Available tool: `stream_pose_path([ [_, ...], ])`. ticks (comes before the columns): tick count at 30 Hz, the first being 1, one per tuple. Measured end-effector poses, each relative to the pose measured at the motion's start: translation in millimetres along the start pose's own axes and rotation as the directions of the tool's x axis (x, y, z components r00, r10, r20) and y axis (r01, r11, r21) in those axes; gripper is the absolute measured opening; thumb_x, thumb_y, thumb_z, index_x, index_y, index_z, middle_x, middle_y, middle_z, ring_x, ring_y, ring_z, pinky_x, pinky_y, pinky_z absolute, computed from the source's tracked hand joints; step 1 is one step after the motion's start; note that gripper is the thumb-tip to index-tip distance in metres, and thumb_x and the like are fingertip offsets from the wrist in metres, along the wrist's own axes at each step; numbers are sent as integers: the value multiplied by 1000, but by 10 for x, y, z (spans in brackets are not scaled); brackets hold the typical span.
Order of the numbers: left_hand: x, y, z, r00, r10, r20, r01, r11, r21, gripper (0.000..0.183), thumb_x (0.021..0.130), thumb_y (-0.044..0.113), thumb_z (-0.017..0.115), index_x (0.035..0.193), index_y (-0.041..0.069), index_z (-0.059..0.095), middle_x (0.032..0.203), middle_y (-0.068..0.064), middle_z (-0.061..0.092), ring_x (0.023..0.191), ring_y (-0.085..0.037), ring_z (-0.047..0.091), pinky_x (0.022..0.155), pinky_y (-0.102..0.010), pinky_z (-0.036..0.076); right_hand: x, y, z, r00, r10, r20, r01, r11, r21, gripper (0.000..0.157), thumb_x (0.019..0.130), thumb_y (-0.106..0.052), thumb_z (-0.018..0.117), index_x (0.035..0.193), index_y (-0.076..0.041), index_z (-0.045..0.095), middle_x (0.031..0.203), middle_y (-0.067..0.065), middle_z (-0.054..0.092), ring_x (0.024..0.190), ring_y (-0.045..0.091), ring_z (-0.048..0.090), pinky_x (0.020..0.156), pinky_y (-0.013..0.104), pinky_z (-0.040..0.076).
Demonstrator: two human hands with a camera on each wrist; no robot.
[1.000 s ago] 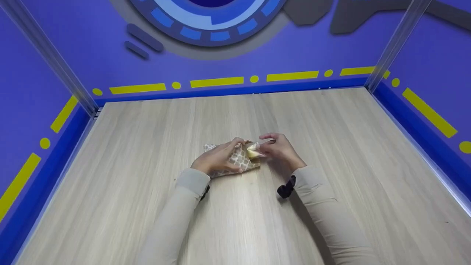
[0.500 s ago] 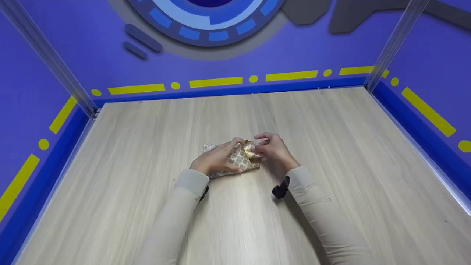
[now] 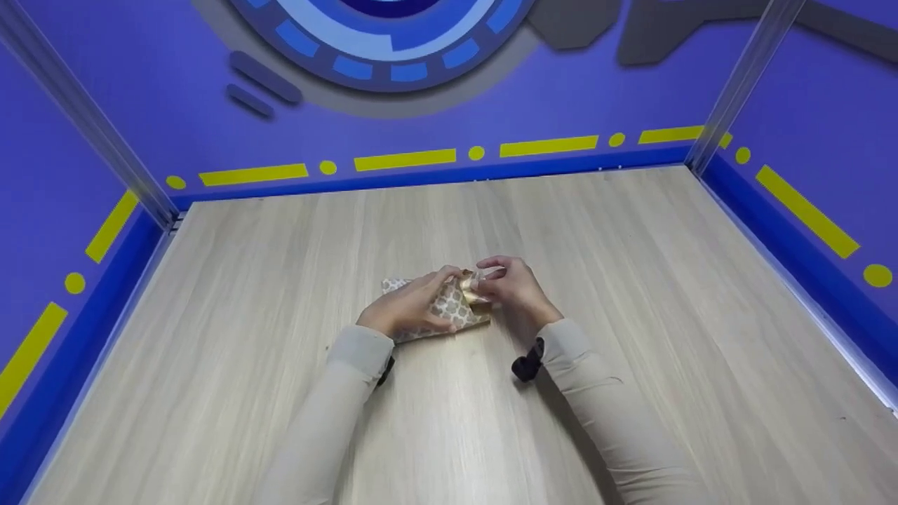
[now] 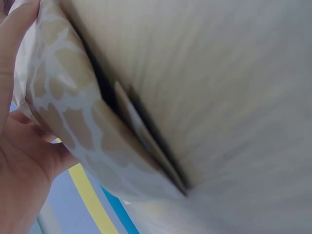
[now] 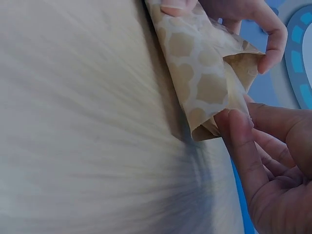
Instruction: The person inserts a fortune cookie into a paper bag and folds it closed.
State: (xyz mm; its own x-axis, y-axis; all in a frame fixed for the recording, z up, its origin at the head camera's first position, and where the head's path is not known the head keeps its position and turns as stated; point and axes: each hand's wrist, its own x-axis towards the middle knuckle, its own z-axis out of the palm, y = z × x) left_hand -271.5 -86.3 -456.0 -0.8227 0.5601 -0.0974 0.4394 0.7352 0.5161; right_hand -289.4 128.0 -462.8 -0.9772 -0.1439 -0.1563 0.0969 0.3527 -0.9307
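A paper bag (image 3: pixel 449 306) with a tan-and-white pattern lies on its side in the middle of the table, its mouth facing right. My left hand (image 3: pixel 407 303) grips it from above, thumb on the near edge and fingers over the far edge. A shiny gold, partly clear packet (image 3: pixel 470 287) sits in the mouth of the bag. My right hand (image 3: pixel 515 289) pinches its outer end. In the right wrist view the bag's open rim (image 5: pixel 207 131) curls around the fingertips, and most of the packet is hidden. The left wrist view shows the folded end of the bag (image 4: pixel 97 126).
The pale wooden table (image 3: pixel 449 435) extends around both hands. Blue panels (image 3: pixel 393 140) with yellow dashes stand along its back and sides. A small black device (image 3: pixel 527 361) is strapped at the right wrist, close over the table.
My right hand has moved left toward the bag, and the shiny packet has gone deeper into its mouth. My left hand keeps its hold on the bag. The head view has shifted slightly.
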Motion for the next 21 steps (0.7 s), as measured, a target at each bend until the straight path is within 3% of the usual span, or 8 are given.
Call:
stream_pose_path([
  [14, -18, 34, -42, 1000, 18, -8, -18, 1000, -5, 83, 76, 37, 81, 140, 37, 29, 146, -2, 45, 133, -21, 45, 109, -41, 38, 54, -48, 155, 999, 36, -28, -35, 999, 26, 37, 81, -2, 73, 116, -2, 63, 83, 7, 66, 60, 9, 63, 58, 22, 55],
  [21, -13, 34, -38, 999, 39, -18, -39, 999, -20, 82, 76, 34, 81, 140, 34, 30, 142, -3, 47, 124, -21, 51, 103, -41, 44, 51, -50, 218, 999, 8, -34, -6, 999, 39, 35, 83, 3, 68, 117, 1, 63, 93, 17, 71, 67, 10, 64, 63, 23, 57],
])
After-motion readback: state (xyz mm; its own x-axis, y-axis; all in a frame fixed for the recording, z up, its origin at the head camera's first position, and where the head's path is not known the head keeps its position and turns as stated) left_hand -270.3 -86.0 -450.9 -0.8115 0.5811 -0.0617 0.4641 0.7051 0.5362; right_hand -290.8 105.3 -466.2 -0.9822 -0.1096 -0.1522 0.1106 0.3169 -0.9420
